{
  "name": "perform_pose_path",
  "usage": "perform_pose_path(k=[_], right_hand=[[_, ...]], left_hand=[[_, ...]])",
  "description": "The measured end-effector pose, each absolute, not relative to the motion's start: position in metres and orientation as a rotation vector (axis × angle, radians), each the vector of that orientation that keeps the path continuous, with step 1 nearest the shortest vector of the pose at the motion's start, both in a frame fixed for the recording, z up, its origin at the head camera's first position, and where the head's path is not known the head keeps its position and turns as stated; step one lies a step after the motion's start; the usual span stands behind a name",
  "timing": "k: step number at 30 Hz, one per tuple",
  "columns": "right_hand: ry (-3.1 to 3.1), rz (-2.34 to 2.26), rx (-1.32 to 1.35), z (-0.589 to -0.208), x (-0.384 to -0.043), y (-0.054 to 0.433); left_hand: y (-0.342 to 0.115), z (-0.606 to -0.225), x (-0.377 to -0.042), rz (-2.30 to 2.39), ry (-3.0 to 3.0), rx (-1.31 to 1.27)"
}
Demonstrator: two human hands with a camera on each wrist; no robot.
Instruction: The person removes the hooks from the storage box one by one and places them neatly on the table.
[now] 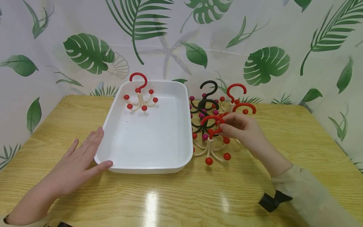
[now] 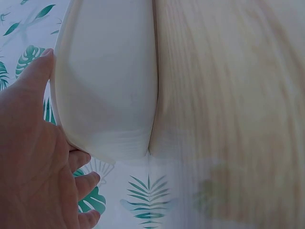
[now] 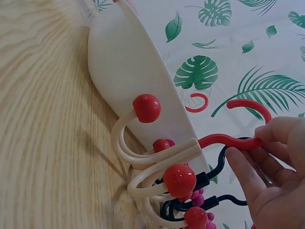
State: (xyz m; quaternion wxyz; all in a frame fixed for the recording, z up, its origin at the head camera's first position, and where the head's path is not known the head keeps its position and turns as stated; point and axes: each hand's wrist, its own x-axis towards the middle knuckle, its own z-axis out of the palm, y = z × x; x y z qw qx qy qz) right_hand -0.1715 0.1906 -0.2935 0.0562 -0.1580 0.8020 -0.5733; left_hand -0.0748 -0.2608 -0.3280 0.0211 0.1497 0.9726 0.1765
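My right hand (image 1: 249, 134) pinches the red hook of a cream hanger (image 1: 210, 145) with several curved arms tipped in red balls. In the right wrist view, thumb and fingers close on that red hook (image 3: 226, 140), and the arms hang beside the tray's outer wall. My left hand (image 1: 75, 167) touches the near left rim of a white tray (image 1: 153, 142), its fingers fairly straight. Inside the tray, toward the far left, stands another red-hooked cream hanger (image 1: 141, 100).
Behind the held hanger, to the tray's right, cluster black hangers (image 1: 208, 91) with magenta balls and more red-hooked ones (image 1: 236, 90). They overlap, partly hidden by my right hand. All stand on a wooden table (image 1: 127, 198) before a leaf-patterned cloth (image 1: 221, 56).
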Motion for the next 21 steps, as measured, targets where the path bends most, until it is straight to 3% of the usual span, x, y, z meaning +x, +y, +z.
perform_pose_path(k=[21], right_hand=[[2.520,-1.637,-0.441,-0.3018,-0.1683,0.1899]], left_hand=[[-0.2609,-0.3274,-0.0752,0.537,3.012,0.456]])
